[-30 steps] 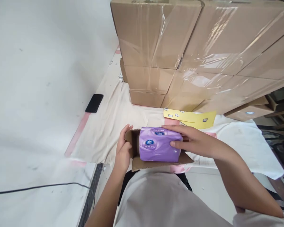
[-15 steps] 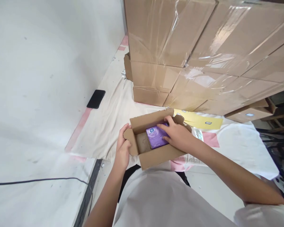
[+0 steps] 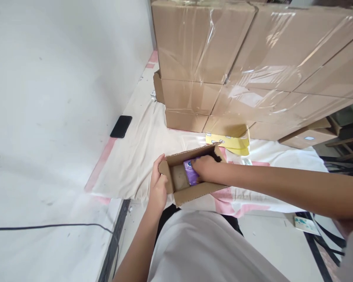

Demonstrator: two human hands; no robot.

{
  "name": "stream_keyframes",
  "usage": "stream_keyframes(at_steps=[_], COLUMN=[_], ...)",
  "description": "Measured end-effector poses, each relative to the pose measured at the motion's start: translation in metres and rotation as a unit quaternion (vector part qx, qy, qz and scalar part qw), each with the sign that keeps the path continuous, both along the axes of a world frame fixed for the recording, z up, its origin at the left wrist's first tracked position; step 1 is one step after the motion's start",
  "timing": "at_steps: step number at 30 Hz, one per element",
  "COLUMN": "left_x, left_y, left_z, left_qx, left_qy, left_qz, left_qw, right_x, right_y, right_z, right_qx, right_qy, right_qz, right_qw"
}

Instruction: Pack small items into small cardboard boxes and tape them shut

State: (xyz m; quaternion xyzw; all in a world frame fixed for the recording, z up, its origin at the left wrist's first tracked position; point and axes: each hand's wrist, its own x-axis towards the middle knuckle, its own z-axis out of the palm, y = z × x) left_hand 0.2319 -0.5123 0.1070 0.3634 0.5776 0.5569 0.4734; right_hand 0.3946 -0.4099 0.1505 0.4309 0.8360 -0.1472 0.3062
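An open cardboard box [image 3: 191,194] stands on the cloth-covered surface in front of me, its flaps spread. My left hand [image 3: 159,184] grips the box's left end flap, thumb on the near side and fingers behind it. Down inside the box, my right hand [image 3: 207,168] is closed over a purple soft pack [image 3: 189,176], which looks like a tissue pack. Its fingertips are partly hidden by the hand and the pack. The left part of the box floor shows bare cardboard.
Behind the box rises a stack of cartons [image 3: 191,94] wrapped in clear film. A yellow printed strip [image 3: 235,145] lies at its foot. A black phone [image 3: 121,126] rests by the white wall. At the right sits another open carton [image 3: 306,137].
My right hand has reached deeper into the box over the purple pack, and its forearm has swung up. The yellow strip appears shifted left and curled. My left hand keeps its hold.
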Motion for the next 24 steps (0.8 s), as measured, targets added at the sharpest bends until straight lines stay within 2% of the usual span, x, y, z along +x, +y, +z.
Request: stream_keyframes(at_steps=[4,10,13,15,17,19,21,22,24], left_x=[-0.003,-0.009,-0.006,-0.002,0.001,0.003,0.004,0.005,0.005], left_y=[-0.002,-0.002,-0.004,-0.006,-0.007,-0.007,-0.006,-0.005,-0.002], left_z=[0.003,-0.007,-0.009,-0.008,-0.007,-0.009,-0.014,-0.017,-0.024], left_qx=[-0.007,-0.002,0.021,0.037,0.044,0.035,0.021,0.018,0.026], left_qy=[-0.018,-0.061,-0.092,-0.104,-0.114,-0.109,-0.061,-0.025,0.04], left_qz=[-0.013,-0.01,-0.005,-0.007,-0.012,-0.03,-0.056,-0.068,-0.084], left_qw=[1.0,0.998,0.996,0.994,0.992,0.993,0.996,0.997,0.995], right_x=[-0.002,0.014,0.006,-0.003,-0.008,0.001,0.026,0.043,0.081], right_y=[-0.001,0.0,-0.002,-0.004,-0.008,-0.014,-0.022,-0.026,-0.038], right_z=[-0.006,0.006,0.006,0.007,0.016,0.034,0.053,0.058,0.052], right_qx=[-0.015,-0.007,-0.014,-0.017,-0.015,-0.011,0.012,0.037,0.128], right_qy=[0.014,0.062,0.085,0.068,0.065,0.142,0.294,0.378,0.534], right_qz=[0.056,0.115,0.129,0.122,0.11,0.09,0.032,-0.016,-0.13], right_qw=[0.998,0.991,0.988,0.99,0.992,0.986,0.955,0.925,0.825])
